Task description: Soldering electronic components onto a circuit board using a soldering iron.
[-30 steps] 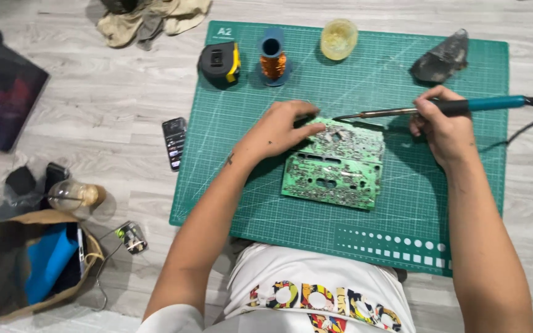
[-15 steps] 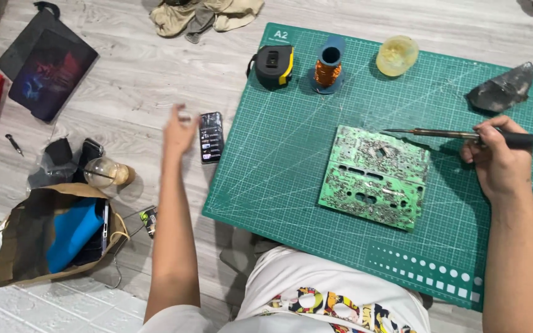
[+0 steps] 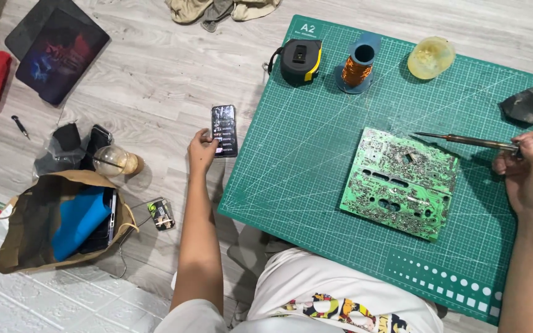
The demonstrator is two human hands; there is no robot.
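Two hands working: left hand [image 3: 202, 150] touching the black smartphone [image 3: 224, 130], left of the green cutting mat [image 3: 316, 154]; right hand [image 3: 528, 176] clamped on the thin, stiff soldering iron [image 3: 464, 140], gripped at its handle, tip over the rigid, probably fragile green circuit board [image 3: 401, 182].

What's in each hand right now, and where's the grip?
Right hand holds the soldering iron, grip on its handle, tip over the circuit board. Left hand holds nothing; its fingers touch the phone lying on the floor.

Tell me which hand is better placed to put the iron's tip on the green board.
Right. The right hand grips the soldering iron, its tip just above the circuit board. The left hand is off the cutting mat, touching the phone on the floor.
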